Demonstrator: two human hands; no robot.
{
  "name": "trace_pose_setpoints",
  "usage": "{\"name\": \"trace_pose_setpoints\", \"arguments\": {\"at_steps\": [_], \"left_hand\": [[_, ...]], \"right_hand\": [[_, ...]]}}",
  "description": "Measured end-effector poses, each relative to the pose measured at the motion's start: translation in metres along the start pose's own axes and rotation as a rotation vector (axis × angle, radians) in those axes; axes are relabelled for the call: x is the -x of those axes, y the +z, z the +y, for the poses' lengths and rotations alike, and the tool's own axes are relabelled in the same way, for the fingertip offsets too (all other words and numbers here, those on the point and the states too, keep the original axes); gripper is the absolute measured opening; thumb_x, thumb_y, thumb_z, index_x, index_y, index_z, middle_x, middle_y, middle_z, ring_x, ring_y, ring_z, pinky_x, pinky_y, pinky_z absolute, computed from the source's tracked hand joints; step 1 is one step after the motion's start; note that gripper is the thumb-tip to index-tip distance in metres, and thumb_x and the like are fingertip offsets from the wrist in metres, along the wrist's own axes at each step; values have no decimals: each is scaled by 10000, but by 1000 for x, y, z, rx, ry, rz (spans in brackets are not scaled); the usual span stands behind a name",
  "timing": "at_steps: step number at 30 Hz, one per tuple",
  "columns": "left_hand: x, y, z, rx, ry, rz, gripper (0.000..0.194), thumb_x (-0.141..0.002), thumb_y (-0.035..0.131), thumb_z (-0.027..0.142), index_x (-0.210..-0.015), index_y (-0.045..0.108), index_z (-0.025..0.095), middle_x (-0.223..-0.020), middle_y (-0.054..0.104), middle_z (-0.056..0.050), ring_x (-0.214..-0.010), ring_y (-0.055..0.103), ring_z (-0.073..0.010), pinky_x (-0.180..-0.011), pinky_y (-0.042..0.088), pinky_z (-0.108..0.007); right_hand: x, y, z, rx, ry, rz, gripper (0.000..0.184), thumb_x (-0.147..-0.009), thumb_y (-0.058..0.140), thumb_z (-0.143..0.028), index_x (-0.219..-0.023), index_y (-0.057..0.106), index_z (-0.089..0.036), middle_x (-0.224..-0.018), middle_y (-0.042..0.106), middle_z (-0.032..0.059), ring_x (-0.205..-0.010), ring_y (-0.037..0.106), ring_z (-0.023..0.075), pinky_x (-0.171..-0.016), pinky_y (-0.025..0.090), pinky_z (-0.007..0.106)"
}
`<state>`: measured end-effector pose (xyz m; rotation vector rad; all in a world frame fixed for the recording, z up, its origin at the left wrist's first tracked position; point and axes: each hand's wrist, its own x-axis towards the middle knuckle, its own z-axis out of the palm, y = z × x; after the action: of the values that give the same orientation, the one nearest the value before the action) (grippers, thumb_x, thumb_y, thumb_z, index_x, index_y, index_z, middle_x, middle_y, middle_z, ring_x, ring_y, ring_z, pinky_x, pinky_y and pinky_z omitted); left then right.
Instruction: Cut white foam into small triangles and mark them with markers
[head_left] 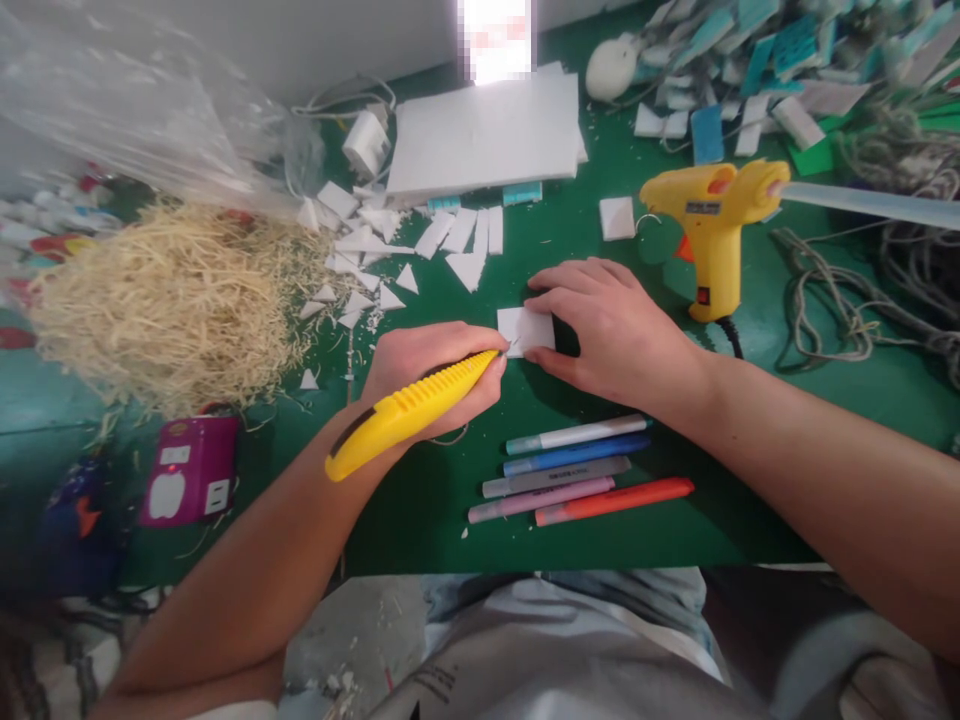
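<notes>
My left hand [439, 375] is closed around a yellow utility knife [420, 410], its handle slanting down to the left. The knife's tip end meets a small white foam board square [517, 328] lying on the green table. My right hand [611, 315] grips that square from the right, thumb at its lower edge and fingers at its upper edge. The right fingers cover part of the square's right side. Several markers [574, 465] lie side by side just below the two hands.
White foam scraps [375, 240] and a stack of white sheets [487, 135] lie beyond the hands. Straw-like shreds [165, 300] heap at left above a magenta box [191, 470]. A yellow glue gun [712, 230] rests at right, near grey cord [832, 310] and another white square [616, 218].
</notes>
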<state>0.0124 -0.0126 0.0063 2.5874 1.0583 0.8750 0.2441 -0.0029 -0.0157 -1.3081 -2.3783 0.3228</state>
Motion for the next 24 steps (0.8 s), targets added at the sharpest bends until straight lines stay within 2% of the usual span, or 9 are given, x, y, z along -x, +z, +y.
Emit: {"name": "trace_pose_setpoints", "arguments": {"at_steps": [6,12,24], "left_hand": [[2,0,1,-17,27,0,110,-986,642,235,-968,747,262,-891,840,24,-724,794,-153,-709,631,-240],[2,-2,1,-58,60,2,121,-985,633,226,-966,751,246,-890,838,12,-734,799,-159,-710,627,-239],[0,-4,1,-71,71,-68,95,-989,632,197,-985,716,239,-880,825,26,-727,780,-140,-694,610,-236]], "right_hand": [[0,0,1,-15,2,5,291,-906,713,-283,-1168,778,-174,-1369,741,158,-1307,644,390,-1159,448,612],[0,0,0,-21,2,5,291,-904,711,-275,-1161,775,-155,-1376,735,184,-1312,642,406,-1157,442,634],[0,-1,-1,-6,22,-4,293,-899,719,-281,-1155,781,-153,-1380,741,176,-1321,644,401,-1174,436,627]]}}
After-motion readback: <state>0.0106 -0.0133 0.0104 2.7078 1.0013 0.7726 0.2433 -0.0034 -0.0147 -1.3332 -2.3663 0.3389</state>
